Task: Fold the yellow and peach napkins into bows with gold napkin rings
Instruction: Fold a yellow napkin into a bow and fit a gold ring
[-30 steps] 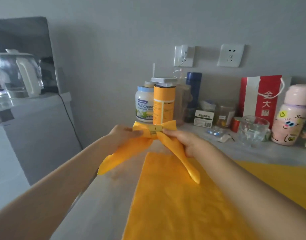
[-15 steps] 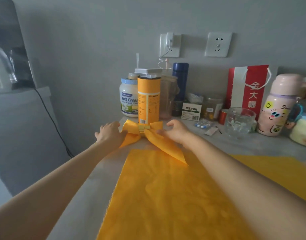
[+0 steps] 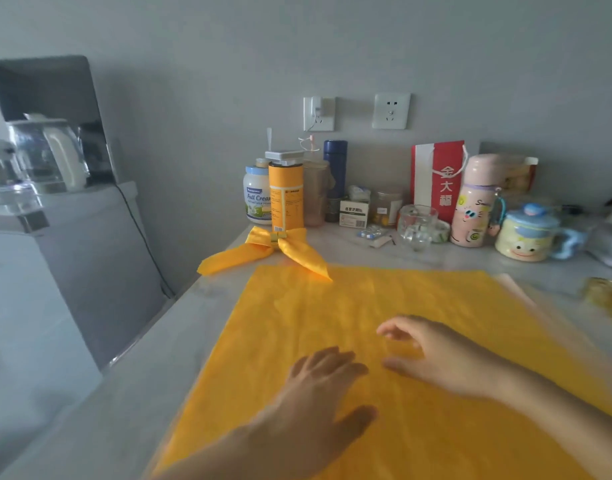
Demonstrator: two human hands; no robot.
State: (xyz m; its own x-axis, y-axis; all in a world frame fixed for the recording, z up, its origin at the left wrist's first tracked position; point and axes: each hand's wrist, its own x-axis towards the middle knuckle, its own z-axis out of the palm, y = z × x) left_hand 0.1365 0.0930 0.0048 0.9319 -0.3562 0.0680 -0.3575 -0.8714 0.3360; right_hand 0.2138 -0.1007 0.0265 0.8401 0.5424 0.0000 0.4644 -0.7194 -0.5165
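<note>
Pale counter [image 3: 124, 393], yellow bow [image 3: 263, 249] at back, left hand [image 3: 318, 393] and right hand [image 3: 432, 355] spread above napkin [image 3: 332, 306]

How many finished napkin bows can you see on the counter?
1. The yellow bow, cinched by a gold ring, lies at the counter's far left edge in front of the orange canister. More could sit outside the frame.

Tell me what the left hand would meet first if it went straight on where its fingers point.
The left hand would likely meet the right hand, close ahead above the flat yellow napkin; relative height is unclear.
</note>
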